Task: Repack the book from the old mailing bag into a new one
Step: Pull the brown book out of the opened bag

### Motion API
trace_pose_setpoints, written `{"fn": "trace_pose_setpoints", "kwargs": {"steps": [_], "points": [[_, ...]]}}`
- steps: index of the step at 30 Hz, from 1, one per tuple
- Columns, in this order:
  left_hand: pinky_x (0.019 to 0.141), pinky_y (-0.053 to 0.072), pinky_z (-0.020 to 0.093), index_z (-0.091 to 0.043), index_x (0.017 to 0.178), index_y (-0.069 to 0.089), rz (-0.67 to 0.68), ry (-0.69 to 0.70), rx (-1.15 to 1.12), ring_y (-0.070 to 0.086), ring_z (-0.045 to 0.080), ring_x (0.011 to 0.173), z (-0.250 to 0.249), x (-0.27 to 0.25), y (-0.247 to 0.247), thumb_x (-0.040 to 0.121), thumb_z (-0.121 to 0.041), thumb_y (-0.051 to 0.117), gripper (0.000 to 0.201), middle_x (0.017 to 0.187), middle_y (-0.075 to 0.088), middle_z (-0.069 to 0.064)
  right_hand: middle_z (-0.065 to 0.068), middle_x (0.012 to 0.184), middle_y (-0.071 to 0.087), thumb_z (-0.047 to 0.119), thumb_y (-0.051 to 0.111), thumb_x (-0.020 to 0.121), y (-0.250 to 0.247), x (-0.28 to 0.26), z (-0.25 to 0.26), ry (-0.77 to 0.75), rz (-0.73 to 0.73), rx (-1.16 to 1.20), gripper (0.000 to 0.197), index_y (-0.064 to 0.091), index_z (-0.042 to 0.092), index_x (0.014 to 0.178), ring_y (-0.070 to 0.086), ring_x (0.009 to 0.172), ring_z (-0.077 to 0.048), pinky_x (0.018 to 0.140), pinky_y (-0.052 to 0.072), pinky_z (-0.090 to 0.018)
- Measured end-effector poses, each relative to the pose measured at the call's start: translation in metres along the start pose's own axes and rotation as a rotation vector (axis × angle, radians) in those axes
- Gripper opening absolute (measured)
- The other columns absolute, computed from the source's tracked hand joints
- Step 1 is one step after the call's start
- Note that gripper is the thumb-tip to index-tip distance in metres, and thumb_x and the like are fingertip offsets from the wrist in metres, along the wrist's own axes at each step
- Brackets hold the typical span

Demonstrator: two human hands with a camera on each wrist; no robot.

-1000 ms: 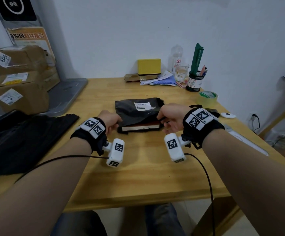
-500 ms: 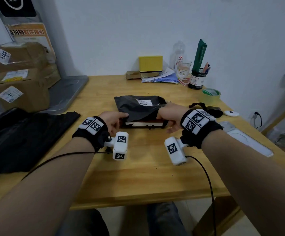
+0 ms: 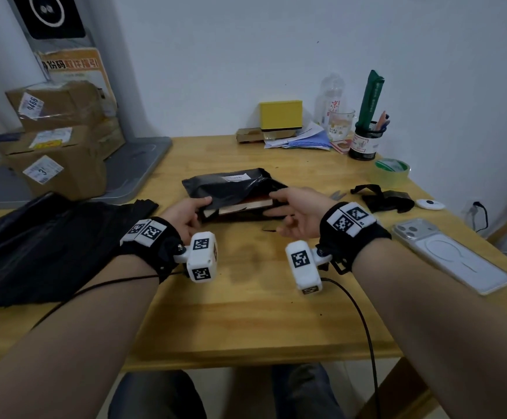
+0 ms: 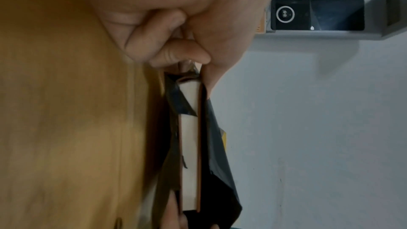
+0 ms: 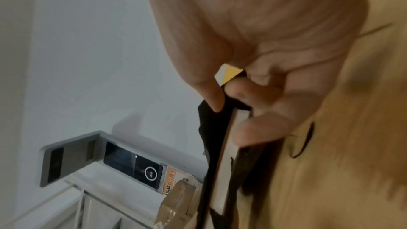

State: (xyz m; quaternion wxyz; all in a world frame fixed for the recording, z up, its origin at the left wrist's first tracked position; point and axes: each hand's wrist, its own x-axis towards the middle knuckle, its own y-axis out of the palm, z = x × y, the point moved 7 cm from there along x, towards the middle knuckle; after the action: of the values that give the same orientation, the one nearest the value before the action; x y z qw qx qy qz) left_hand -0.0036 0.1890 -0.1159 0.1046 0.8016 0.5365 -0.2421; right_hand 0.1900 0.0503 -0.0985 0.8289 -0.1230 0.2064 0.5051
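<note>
Left hand [image 3: 185, 214]: at the near left corner of the old mailing bag [image 3: 231, 189], thumb on top of the black film and fingers curled beneath, pinching the bag's open edge. Right hand [image 3: 296, 211]: at the near right corner, thumb laid on the upper film and fingers curled against the page edge below, gripping bag and book [image 3: 243, 205] together; the wrist views confirm both grips. Book: lying flat inside the opened bag at the middle of the tabletop [image 3: 246, 313], brown cover and pale page block exposed along the near side. Bag: black, crumpled, white label [image 3: 235, 177] on its far upper face. Stack of new black mailing bags [image 3: 43, 246]: near left of the tabletop, well apart from the hands. Phone [image 3: 450, 255]: face down, near right. Green tape roll [image 3: 392, 172], pen pot [image 3: 365, 140], yellow box [image 3: 281, 114]: far right. Cardboard parcels [image 3: 58, 137]: far left.
</note>
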Motion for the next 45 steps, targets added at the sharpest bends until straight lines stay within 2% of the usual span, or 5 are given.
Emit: {"fn": "trace_pose_setpoints", "kwargs": {"steps": [13, 25, 29, 36, 45], "points": [[0.027, 0.017, 0.016, -0.017, 0.08, 0.048, 0.085, -0.034, -0.066, 0.024, 0.004, 0.032, 0.004, 0.04, 0.014, 0.088, -0.03, 0.073, 0.029, 0.059, 0.031, -0.005, -0.008, 0.105, 0.064, 0.025, 0.058, 0.103, 0.006, 0.053, -0.015, 0.016, 0.036, 0.282, 0.021, 0.057, 0.01, 0.117, 0.03, 0.036, -0.007, 0.046, 0.055, -0.025], [0.036, 0.025, 0.016, -0.01, 0.095, 0.065, 0.019, 0.208, -0.294, 0.034, 0.005, 0.05, -0.029, 0.09, 0.02, 0.086, -0.026, 0.076, 0.021, 0.064, 0.045, -0.001, -0.017, 0.119, 0.059, 0.014, 0.052, 0.105, -0.005, 0.08, 0.001, -0.121, 0.107, 0.546, 0.01, 0.053, 0.005, 0.11, 0.03, 0.032, -0.004, 0.044, 0.053, -0.022], [0.035, 0.029, 0.016, -0.01, 0.106, 0.071, -0.029, 0.349, -0.273, 0.04, 0.004, 0.045, -0.038, 0.096, 0.018, 0.088, -0.026, 0.074, 0.025, 0.069, 0.053, 0.001, -0.018, 0.121, 0.06, 0.013, 0.049, 0.105, -0.007, 0.086, 0.002, -0.163, 0.112, 0.568, 0.024, 0.053, 0.003, 0.126, 0.029, 0.035, -0.005, 0.047, 0.054, -0.023], [0.041, 0.035, 0.019, -0.013, 0.113, 0.071, -0.125, 0.408, -0.298, 0.045, 0.009, 0.054, -0.039, 0.101, 0.003, 0.082, -0.031, 0.079, 0.037, 0.093, 0.068, 0.004, -0.003, 0.076, 0.046, 0.022, 0.05, 0.105, -0.011, 0.08, 0.003, -0.188, 0.117, 0.621, 0.012, 0.054, 0.01, 0.107, 0.024, 0.032, -0.005, 0.04, 0.049, -0.022], [0.037, 0.032, 0.019, -0.012, 0.102, 0.073, -0.248, 0.427, -0.426, 0.043, 0.005, 0.043, -0.04, 0.098, -0.018, 0.085, -0.024, 0.076, 0.021, 0.068, 0.061, -0.005, -0.006, 0.081, 0.058, 0.029, 0.048, 0.101, -0.019, 0.075, 0.003, -0.211, 0.087, 0.57, 0.016, 0.055, 0.015, 0.101, 0.023, 0.03, -0.007, 0.034, 0.034, -0.02]]}}
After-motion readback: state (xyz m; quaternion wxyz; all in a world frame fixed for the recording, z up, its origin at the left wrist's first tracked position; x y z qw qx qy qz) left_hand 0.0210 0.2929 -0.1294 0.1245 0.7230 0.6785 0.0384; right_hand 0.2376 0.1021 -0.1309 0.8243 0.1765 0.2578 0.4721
